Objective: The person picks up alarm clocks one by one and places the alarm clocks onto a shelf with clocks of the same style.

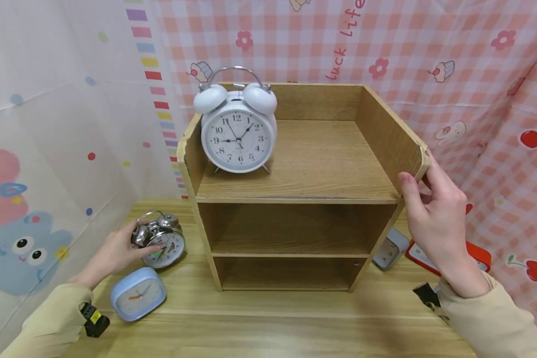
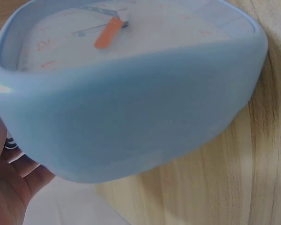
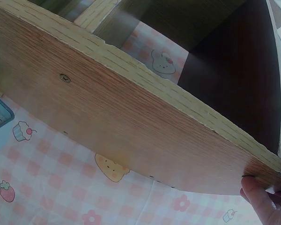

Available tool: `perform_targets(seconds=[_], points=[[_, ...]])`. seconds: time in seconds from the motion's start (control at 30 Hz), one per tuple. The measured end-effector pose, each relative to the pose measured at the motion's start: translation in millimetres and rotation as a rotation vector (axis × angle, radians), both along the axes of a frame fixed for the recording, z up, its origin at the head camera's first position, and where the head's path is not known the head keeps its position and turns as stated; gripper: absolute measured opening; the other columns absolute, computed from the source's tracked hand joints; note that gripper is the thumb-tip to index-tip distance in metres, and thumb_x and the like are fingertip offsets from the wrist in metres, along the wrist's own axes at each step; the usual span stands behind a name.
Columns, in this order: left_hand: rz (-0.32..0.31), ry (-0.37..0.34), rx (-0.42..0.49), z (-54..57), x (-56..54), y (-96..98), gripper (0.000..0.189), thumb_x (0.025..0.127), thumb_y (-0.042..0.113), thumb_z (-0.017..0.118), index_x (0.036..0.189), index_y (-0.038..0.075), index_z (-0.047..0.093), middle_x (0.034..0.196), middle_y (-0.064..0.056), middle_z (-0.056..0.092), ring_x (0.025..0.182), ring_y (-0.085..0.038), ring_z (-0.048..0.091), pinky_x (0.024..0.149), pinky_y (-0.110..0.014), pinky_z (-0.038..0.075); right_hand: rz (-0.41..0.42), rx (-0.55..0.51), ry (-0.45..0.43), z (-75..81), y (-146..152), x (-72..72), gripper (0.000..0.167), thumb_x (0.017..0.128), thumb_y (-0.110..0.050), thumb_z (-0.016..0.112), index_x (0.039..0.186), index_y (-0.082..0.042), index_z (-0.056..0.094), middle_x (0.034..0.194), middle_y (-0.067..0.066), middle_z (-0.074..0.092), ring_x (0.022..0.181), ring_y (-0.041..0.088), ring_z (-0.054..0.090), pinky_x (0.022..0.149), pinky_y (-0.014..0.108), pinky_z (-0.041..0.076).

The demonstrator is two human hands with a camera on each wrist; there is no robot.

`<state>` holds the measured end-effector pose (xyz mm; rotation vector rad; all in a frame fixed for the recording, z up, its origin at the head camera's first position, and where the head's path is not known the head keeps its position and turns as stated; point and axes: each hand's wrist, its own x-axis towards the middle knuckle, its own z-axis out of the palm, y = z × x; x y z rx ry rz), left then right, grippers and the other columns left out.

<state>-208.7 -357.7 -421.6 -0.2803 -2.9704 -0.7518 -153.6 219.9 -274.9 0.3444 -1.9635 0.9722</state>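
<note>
At the left, my left hand (image 1: 118, 252) grips a silver twin-bell alarm clock (image 1: 170, 254), its thumb across the dial and its fingers at the back near the bells. The clock leans back by the left foot of a wooden shelf (image 1: 322, 161). A light-blue alarm clock (image 1: 138, 294) sits just in front of that hand; in the left wrist view the blue clock (image 2: 131, 112) covers most of the silver one. My right hand (image 1: 440, 219) pinches the shelf's upper right front corner. On the shelf's top level, at the left, stands a white twin-bell alarm clock (image 1: 238, 134).
Right of the shelf, a grey clock (image 1: 390, 248) and a red clock (image 1: 478, 254) lie on the wooden table (image 1: 268, 323), partly hidden by the shelf and my right arm. Two lower compartments open toward me. A checked cloth (image 1: 313, 44) hangs behind.
</note>
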Motion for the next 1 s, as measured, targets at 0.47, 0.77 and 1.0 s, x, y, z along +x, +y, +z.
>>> perform_targets(seconds=[0.47, 0.77, 1.0], points=[[0.008, 0.01, 0.005, 3.7, 2.6, -0.9, 0.076, 0.091, 0.039, 0.084, 0.145, -0.003, 0.051, 0.119, -0.035, 0.071, 0.102, -0.046, 0.073, 0.079, -0.05, 0.062, 0.019, 0.006, 0.003, 1.2, -2.9, 0.8, 0.049, 0.102, -0.009, 0.068, 0.149, -0.02, 0.061, 0.127, 0.025, 0.073, 0.11, -0.022, 0.06, 0.085, -0.002, 0.046], [0.051, 0.069, -0.003, 12.7, 9.7, -1.5, 0.076, 0.088, 0.039, 0.086, 0.141, -0.005, 0.054, 0.119, -0.035, 0.071, 0.101, -0.048, 0.072, 0.079, -0.054, 0.06, 0.03, 0.0, 0.011, -0.8, -1.2, 1.2, 0.048, 0.102, -0.01, 0.067, 0.148, -0.017, 0.061, 0.126, 0.027, 0.073, 0.11, -0.022, 0.061, 0.085, -0.002, 0.047], [0.075, 0.172, 0.015, 30.9, 19.8, 0.3, 0.073, 0.086, 0.038, 0.088, 0.137, -0.003, 0.058, 0.118, -0.034, 0.072, 0.1, -0.048, 0.071, 0.076, -0.046, 0.056, 0.029, -0.002, 0.014, -1.6, -0.5, 1.5, 0.048, 0.102, -0.01, 0.067, 0.149, -0.018, 0.061, 0.126, 0.027, 0.073, 0.111, -0.022, 0.06, 0.085, -0.002, 0.047]])
